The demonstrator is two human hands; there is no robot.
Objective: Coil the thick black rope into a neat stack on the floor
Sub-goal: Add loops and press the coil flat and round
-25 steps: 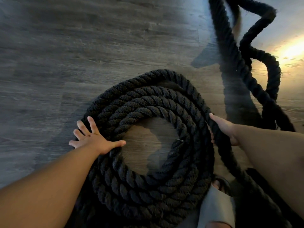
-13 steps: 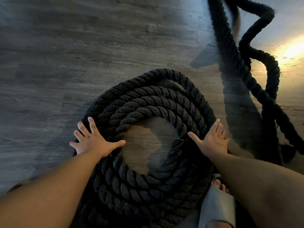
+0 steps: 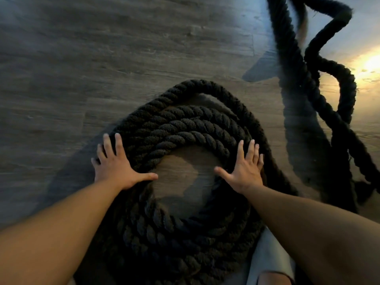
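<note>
On rope (image 3: 185,128), left hand (image 3: 115,167), right hand (image 3: 244,171), tail (image 3: 287,50) blurred

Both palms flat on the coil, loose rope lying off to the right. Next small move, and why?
Probably lift the right hand off the coil and grip the loose rope beside it: it and the left hand both press flat, holding nothing, and much rope is uncoiled.

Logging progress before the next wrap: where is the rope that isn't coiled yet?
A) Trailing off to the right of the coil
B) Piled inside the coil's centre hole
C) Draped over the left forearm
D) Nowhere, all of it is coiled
A: the loose rope snakes away on the right of the coil, outside its rings.
</note>
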